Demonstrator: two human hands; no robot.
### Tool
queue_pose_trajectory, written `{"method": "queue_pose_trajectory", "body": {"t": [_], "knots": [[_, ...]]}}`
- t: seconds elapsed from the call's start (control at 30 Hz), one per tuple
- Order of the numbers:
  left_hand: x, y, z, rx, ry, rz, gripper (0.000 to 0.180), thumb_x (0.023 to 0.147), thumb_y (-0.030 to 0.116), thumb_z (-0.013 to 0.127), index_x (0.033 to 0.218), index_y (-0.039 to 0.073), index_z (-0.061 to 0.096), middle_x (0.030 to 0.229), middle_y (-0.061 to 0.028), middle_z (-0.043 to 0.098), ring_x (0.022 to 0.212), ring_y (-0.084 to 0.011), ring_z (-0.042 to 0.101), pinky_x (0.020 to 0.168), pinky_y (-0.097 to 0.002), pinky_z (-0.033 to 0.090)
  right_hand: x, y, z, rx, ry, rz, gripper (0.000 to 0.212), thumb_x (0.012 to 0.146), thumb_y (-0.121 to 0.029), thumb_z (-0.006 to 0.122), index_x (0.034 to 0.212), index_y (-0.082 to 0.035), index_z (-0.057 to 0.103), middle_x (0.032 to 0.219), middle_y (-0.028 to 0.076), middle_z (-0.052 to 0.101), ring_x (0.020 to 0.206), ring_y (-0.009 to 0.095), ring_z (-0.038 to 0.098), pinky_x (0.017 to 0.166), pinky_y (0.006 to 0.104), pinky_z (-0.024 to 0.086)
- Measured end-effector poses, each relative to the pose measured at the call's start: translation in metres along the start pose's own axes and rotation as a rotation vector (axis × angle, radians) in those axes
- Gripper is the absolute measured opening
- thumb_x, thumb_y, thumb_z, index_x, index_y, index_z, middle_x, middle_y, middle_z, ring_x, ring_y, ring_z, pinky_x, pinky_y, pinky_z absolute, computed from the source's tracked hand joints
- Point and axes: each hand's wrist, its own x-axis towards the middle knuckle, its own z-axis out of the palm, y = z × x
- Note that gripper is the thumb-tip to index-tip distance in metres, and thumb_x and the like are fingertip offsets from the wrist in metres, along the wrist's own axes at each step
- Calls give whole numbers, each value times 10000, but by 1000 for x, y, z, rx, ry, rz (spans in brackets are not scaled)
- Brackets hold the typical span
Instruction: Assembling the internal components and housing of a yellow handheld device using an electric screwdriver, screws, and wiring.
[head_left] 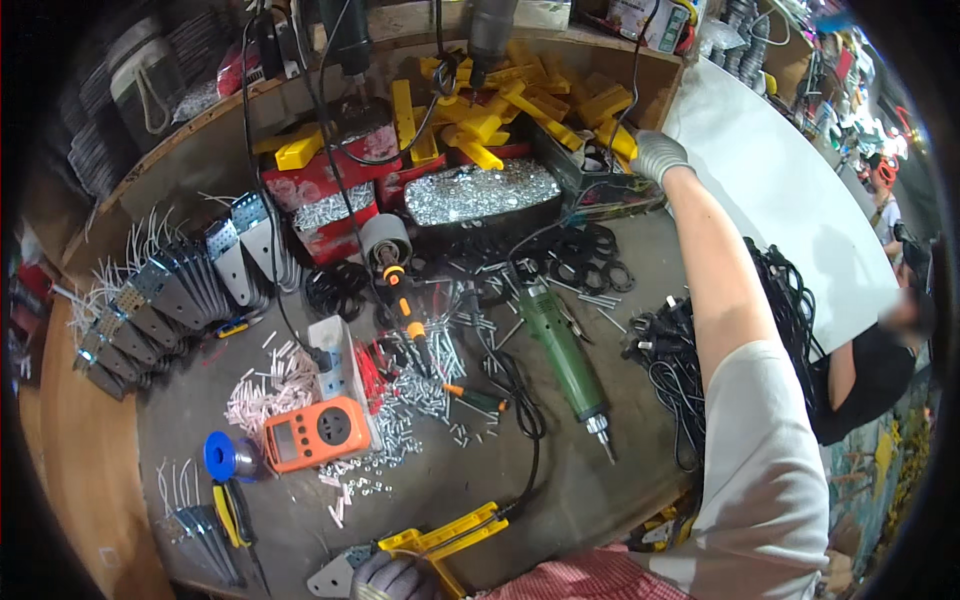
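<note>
At the near edge my gloved left hand (392,578) is closed on a yellow plastic housing (450,533). A black cord runs into the housing's far end, and a grey metal plate (335,576) sticks out beside the hand. My right arm stretches far to the back right, where my gloved right hand (662,156) is at the edge of the pile of yellow plastic parts (520,95). Yellow shows where its fingers would be, so their grip cannot be made out. Below that hand is a dark tray (630,200).
A green electric screwdriver (562,350) lies mid-bench. Around it are a soldering iron (405,310), loose screws (430,390), an orange meter (316,434), a solder spool (228,457) and pliers (232,515). Metal plates (150,300) stand left; black cords (680,370) lie right. Power drivers hang overhead.
</note>
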Motion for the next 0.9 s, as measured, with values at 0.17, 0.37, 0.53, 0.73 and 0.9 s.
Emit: {"method": "queue_pose_trajectory", "body": {"t": [0.17, 0.37, 0.53, 0.73, 0.9], "knots": [[3, 8, -15, 62, -11, 53, 317, 753, 197, 792, 1020, 37, 731, 1090, -173, 704, 1063, -378, 685, 962, -592, 540, -57, -75, -73, -79, 56, 52, 386, 913, -301, 773, 1221, -68, 761, 1201, 195, 777, 1131, 339, 755, 915, 457, 620], [9, 10, -13, 62, 49, 86, 312, 805, 179, 812, 1065, 51, 697, 1133, -149, 693, 1069, -347, 678, 1006, -591, 522, -209, -67, -89, -291, -12, 94, 304, 941, -316, 762, 1156, -103, 741, 1202, 128, 781, 1056, 330, 776, 905, 462, 619], [15, 11, -13, 68, 96, 82, 318, 794, 147, 806, 1075, 51, 692, 1155, -150, 686, 1086, -341, 668, 1027, -576, 513, -221, -64, -67, -264, -134, -62, 362, 969, -301, 738, 1226, -47, 706, 1156, 147, 782, 1045, 346, 772, 940, 453, 610], [6, 12, -20, 84, 38, 61, 284, 789, 155, 800, 1037, 46, 716, 1129, -161, 699, 1071, -348, 672, 1008, -571, 527, -92, -145, -75, 248, 229, -270, 265, 1008, -254, 632, 1002, -27, 769, 1021, 194, 786, 1050, 389, 748, 914, 486, 605], [4, 9, -15, -46, 110, 25, 270, 759, 150, 780, 1006, 52, 732, 1113, -173, 712, 1051, -384, 680, 961, -592, 551, 31, -158, 0, 100, 86, -31, 310, 1003, -134, 571, 1199, -56, 798, 1237, 223, 757, 1203, 377, 718, 1004, 456, 596]]}}
